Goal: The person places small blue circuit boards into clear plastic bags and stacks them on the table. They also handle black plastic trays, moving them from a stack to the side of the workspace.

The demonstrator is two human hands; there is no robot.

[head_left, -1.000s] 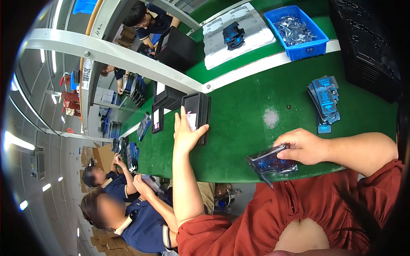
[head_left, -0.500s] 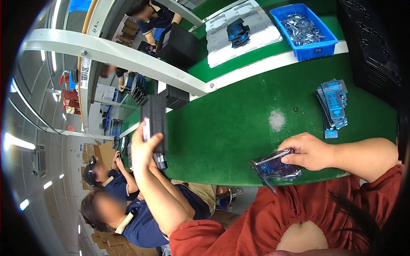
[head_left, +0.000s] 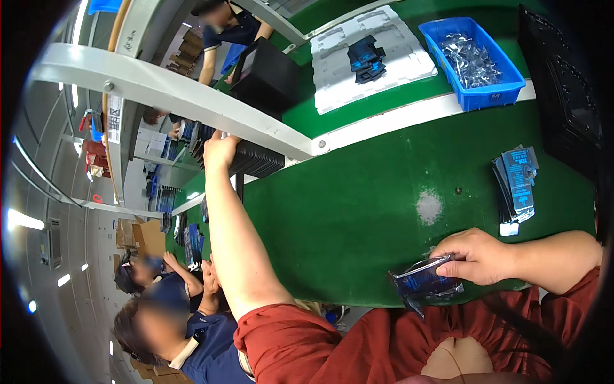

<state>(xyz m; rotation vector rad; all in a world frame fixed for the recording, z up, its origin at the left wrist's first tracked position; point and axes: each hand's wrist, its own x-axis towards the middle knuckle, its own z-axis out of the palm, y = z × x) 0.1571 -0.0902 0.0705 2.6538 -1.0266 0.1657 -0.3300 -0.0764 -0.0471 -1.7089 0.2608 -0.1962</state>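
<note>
At the near edge of the green surface [head_left: 358, 211]: right hand [head_left: 478, 256], grip closed on a clear plastic packet with a dark blue insert [head_left: 425, 281], packet partly overhanging the rim above the red garment. Far to the left, at the surface's end under the grey metal beam [head_left: 192, 102]: left hand [head_left: 220, 148], arm fully stretched, resting against a stack of black trays [head_left: 259, 161]; grip there impossible to tell, fingers hidden against the stack. Between both hands: broad open green, bare but for a pale dusty smudge [head_left: 428, 206]. Toward the right edge: small pile of blue-printed packets [head_left: 518, 185], well apart from the held packet. Behind it, at the rim of the view: tall black tray stack [head_left: 569, 96]. Beyond a white dividing strip [head_left: 409, 115]: blue bin of clear bagged parts [head_left: 476, 57] and a white moulded tray [head_left: 364, 61] carrying a few dark packets. Lower left, off the surface: other seated workers.
</note>
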